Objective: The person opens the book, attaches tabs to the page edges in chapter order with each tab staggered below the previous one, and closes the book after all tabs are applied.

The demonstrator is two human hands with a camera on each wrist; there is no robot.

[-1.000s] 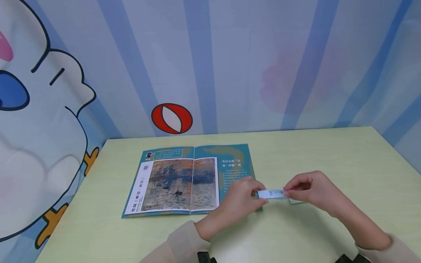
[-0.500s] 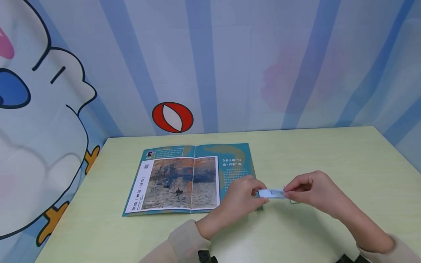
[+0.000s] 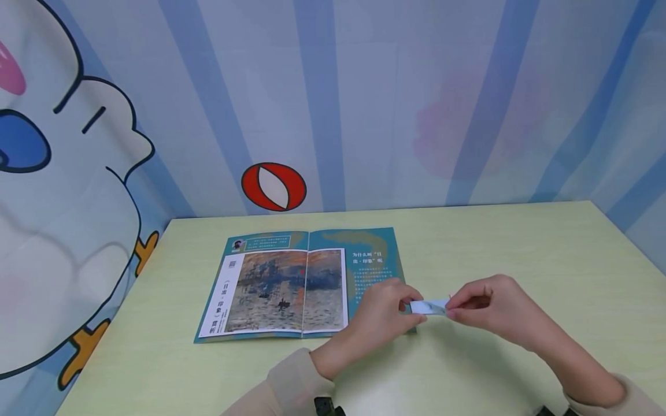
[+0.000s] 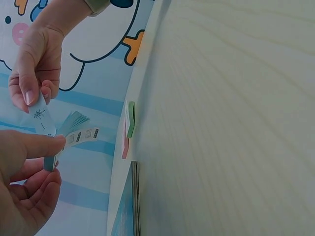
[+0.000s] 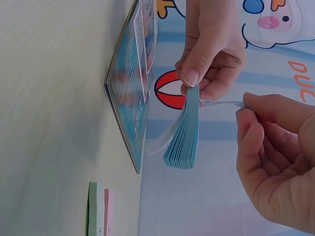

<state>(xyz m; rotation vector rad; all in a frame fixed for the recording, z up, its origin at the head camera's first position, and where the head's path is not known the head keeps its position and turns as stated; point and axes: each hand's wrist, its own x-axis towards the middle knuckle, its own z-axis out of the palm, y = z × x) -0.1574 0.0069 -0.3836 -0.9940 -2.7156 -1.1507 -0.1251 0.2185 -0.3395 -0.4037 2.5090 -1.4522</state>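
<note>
Nearest to us are the beige sleeves [image 3: 299,378], with black devices [image 3: 325,406] at the lower edge. From the sleeves come two bare hands, both raised above the table. The left hand [image 3: 382,306] grips the end of a light blue pad of paper strips [image 5: 183,140] between thumb and fingers; its other fingers are bent. We see the free ends of the pad spread like a small fan. The right hand [image 3: 491,303] pinches with thumb and forefinger the end of one pale blue strip [image 3: 426,307], which is stretched between the two hands and bears some dark handwriting. Its other end is at the left fingers; we cannot tell if it is joined to the pad. Beside the pad, at the left fingers, a white slip with small printed boxes [image 4: 83,136] sticks out.

Below the hands, and apart from them, a green pad [image 4: 131,119] and a pink pad [image 4: 125,147] lie close together on the pale table [image 3: 562,260]. An open magazine [image 3: 267,292] lies to the left of the left hand and beyond it; this hand hides part of its right page. Farthest from the hands we find the blue-striped backdrop [image 3: 385,104], with a red-and-white ball [image 3: 274,186] printed on it.
</note>
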